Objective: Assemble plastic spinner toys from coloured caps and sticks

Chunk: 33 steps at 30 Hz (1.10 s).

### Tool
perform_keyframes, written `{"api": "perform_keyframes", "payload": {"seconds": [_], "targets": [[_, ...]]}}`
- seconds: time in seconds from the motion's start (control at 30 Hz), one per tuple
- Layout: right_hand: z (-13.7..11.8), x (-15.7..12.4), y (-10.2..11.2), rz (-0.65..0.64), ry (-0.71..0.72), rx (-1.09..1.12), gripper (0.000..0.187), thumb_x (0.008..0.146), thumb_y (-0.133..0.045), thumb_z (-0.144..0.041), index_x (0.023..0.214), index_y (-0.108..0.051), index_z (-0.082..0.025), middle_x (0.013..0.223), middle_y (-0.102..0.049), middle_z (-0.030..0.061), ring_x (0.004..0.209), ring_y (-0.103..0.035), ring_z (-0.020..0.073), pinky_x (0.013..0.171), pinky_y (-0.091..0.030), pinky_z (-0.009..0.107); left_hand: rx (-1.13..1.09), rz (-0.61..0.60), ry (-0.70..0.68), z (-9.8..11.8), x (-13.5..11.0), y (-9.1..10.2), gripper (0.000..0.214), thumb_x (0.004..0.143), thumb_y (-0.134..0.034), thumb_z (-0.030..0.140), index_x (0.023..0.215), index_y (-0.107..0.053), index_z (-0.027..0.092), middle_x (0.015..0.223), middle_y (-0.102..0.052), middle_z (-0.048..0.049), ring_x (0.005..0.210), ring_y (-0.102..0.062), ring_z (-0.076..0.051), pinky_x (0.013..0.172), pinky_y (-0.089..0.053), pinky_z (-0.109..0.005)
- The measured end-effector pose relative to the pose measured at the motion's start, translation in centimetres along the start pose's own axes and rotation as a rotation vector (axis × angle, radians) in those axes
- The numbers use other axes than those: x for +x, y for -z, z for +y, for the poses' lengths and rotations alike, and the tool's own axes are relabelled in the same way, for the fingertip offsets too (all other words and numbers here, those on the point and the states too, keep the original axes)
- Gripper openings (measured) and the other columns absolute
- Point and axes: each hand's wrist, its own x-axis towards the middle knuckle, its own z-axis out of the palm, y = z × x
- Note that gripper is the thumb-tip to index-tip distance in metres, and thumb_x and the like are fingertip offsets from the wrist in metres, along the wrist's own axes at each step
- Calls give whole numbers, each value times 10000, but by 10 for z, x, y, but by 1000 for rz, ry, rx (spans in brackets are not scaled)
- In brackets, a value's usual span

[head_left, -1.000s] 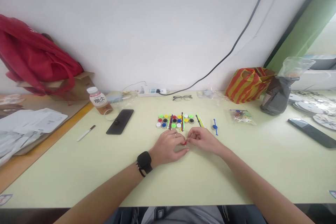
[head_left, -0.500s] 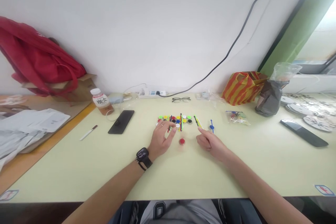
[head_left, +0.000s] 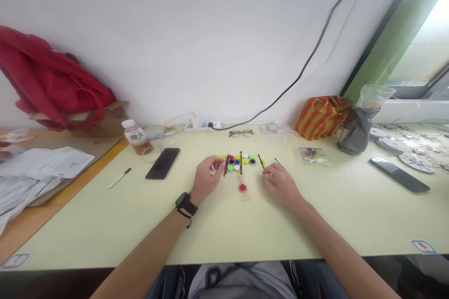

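My left hand (head_left: 206, 175) has its thumb and fingers curled together at the left end of a cluster of small coloured discs; anything between the fingertips is too small to make out. Close to those fingertips stands a line of thin arrow-tipped pieces (head_left: 226, 165). A second such line (head_left: 241, 162) crosses the cluster, with a blue disc (head_left: 237, 162) and others between the two. My right hand (head_left: 280, 186) bends its fingers at the lower end of yellow and black arrow pieces (head_left: 261, 160); its grip is hidden. A blue arrow (head_left: 278, 161) shows partly behind it. A red disc (head_left: 242, 188) lies between my hands.
A black phone (head_left: 162, 163), a bottle (head_left: 136, 137) and a cigarette-like stick (head_left: 119, 178) lie on the left. Glasses (head_left: 241, 133) and a power strip (head_left: 201, 125) are at the back. On the right are a small clear packet (head_left: 315, 156), bags and another phone (head_left: 399, 175).
My left hand has moved left off the front of the discs, and a green disc now shows beside the white one. My right hand has shifted over the blue arrow's lower part.
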Motion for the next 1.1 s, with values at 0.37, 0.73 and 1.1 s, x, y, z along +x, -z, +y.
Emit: {"api": "perform_keyframes", "payload": {"seconds": [0.37, 0.73, 1.1], "targets": [[21, -2, -8, -34, 25, -277, 323, 941, -562, -304, 1217, -710, -223, 1302, -647, 146, 1265, -539, 335, 1037, -486, 489, -42, -75, 21, -5, -1, -6, 100, 938, -653, 276, 945, -727, 210, 796, -727, -8, 713, -623, -159, 697, -492, -293], [19, 1, -8, -25, 43, -164, 306, 932, -576, -317, 1177, -688, -171, 1263, -675, 150, 1189, -596, 325, 1050, -483, 504, -55, -155, 14, -3, -2, -10, 105, 932, -638, 265, 933, -727, 211, 773, -702, -3, 699, -610, -155, 684, -491, -284], [14, 6, -2, 123, -36, 70, 256, 957, -544, -304, 1126, -712, -210, 1224, -688, 126, 1105, -675, 272, 1005, -534, 441, -62, -194, 16, 1, -1, -10, 93, 925, -644, 254, 932, -728, 214, 748, -693, 7, 686, -600, -152, 669, -477, -286]]}}
